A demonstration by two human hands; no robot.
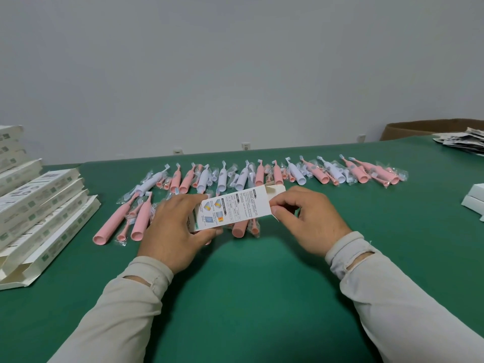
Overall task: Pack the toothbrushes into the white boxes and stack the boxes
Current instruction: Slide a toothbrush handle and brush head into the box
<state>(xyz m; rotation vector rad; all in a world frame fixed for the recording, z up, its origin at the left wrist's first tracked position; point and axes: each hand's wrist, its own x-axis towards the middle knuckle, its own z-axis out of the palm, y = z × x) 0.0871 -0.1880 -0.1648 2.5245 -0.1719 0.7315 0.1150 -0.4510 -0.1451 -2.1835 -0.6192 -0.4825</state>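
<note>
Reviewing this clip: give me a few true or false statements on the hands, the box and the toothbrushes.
1. Both hands hold one white box. True: left hand at its left end, right hand at its open flap end.
2. The table is red. False: green.
3. All toothbrushes are pink. False: pink toothbrushes and white toothbrushes lie mixed.
4. White boxes are piled at the left. True.

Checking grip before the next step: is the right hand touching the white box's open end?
Touching. The head view shows the right hand pinching the white box at its open end, while the left hand grips the other end.
</note>
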